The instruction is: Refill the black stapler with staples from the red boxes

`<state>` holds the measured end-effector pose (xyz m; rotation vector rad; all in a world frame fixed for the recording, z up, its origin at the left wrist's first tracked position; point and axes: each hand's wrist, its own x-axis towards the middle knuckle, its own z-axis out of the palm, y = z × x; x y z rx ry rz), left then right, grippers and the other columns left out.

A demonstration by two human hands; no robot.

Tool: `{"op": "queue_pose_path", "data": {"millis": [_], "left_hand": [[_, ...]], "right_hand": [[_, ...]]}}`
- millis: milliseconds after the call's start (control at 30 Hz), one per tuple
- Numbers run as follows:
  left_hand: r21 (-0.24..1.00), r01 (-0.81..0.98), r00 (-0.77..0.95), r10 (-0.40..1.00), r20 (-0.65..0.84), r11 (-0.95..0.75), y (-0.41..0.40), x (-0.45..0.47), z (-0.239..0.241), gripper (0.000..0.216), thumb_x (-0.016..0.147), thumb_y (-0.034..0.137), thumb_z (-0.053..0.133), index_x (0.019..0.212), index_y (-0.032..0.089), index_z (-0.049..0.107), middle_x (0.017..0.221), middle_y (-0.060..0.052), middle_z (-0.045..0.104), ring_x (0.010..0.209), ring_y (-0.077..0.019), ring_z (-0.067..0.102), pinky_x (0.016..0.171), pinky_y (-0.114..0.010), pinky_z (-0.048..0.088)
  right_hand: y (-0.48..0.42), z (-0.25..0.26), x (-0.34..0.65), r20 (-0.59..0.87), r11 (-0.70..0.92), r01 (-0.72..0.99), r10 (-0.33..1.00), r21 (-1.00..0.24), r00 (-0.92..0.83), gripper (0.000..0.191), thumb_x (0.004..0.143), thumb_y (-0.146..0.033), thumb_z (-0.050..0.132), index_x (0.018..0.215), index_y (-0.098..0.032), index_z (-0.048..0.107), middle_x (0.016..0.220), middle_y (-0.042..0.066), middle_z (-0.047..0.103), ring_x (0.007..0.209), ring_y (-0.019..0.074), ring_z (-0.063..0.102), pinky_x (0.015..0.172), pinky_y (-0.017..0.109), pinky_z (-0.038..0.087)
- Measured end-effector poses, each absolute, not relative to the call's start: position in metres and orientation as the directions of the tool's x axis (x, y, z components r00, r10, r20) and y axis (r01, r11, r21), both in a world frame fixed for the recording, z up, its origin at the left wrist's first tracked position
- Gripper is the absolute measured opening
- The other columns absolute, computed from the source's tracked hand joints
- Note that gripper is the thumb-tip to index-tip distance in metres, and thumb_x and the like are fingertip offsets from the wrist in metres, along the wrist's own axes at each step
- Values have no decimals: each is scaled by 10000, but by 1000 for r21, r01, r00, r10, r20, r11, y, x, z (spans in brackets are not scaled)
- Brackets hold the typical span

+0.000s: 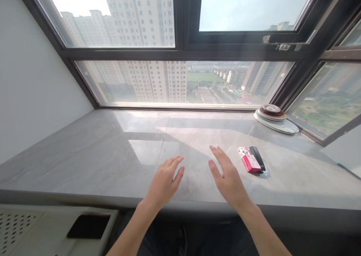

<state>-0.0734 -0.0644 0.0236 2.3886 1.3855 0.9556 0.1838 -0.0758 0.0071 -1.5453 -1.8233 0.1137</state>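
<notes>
My left hand [165,179] is over the front part of the grey tiled sill [93,154], thumb and fingers apart, holding nothing. Facing it from the right, my right hand [227,177] is also open, with nothing in it. A gap separates the two hands. Just right of my right hand lies a small red and white box [249,160]. Against the box's right side rests a black object [257,159] that looks like a stapler. Neither hand touches the box or the black object.
Stacked plates or lids [275,118] stand in the back right corner by the dark window frame [180,54]. A white wall [34,75] bounds the left side. Below the front edge at left is a pale cabinet [47,229] with a dark opening.
</notes>
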Motion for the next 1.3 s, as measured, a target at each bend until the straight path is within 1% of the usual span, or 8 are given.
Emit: {"op": "queue_pose_path", "data": {"millis": [67,100,167,267,400,533,867,1300], "left_hand": [[384,813,334,892,306,-437,-47,-71,0,475,1081,420,429,1532,280,481,1595,-89,484,1507,-298,395,1223,-541,347],[328,862,315,914,254,-388,-40,-70,-12,521,1074,454,421,1562,274,447,1645,-82,416,1552,-314,316,1247,-565,291],[251,907,289,934,212,-338,-31,-67,-32,587,1065,504,395,1607,278,383,1702,-58,300,1593,-314,206,1275,-576,212],[201,923,289,936,202,-328,-28,-66,-45,625,1064,545,335,1640,303,313,1727,-21,214,1608,-293,152,1288,-565,169],[187,925,295,935,197,-331,-29,-69,-43,628,1068,557,293,1653,327,274,1733,4,183,1610,-281,147,1289,-556,180],[177,928,293,935,198,-328,-29,-70,-40,619,1074,549,280,1651,327,277,1734,3,174,1608,-279,156,1285,-569,188],[182,928,294,939,176,-325,-29,-68,-37,625,1065,543,303,1648,320,294,1731,-19,198,1608,-306,148,1282,-586,178],[184,926,294,936,195,-329,-30,-68,-38,612,1068,549,290,1635,319,312,1729,-21,223,1607,-276,158,1285,-548,167]], "right_hand": [[-66,-12,177,343,227,877,936,-424,-76,576,1083,-488,370,1630,-311,349,1655,33,408,1578,271,237,1256,526,279],[-61,-22,174,267,193,910,959,-368,-95,595,1083,-498,341,1646,-307,316,1684,21,353,1598,269,174,1276,541,211],[-53,-40,169,164,127,958,983,-256,-86,607,1079,-512,314,1652,-311,302,1718,14,259,1607,278,130,1286,564,118],[-49,-51,164,142,84,982,988,-172,-60,608,1079,-528,280,1659,-343,265,1738,-6,171,1610,284,106,1283,572,48],[-51,-47,162,138,66,985,990,-159,-44,608,1077,-541,254,1661,-374,229,1740,-35,143,1612,295,87,1278,580,27],[-51,-46,160,134,58,987,990,-148,-38,608,1075,-548,253,1660,-382,226,1739,-50,133,1611,304,88,1274,593,26],[-53,-39,159,130,62,989,990,-130,-45,607,1076,-531,269,1660,-367,243,1740,-21,148,1607,317,107,1268,604,50],[-52,-46,160,150,51,990,988,-131,-31,615,1076,-544,270,1661,-352,253,1741,-18,166,1606,314,90,1264,596,31]]}}
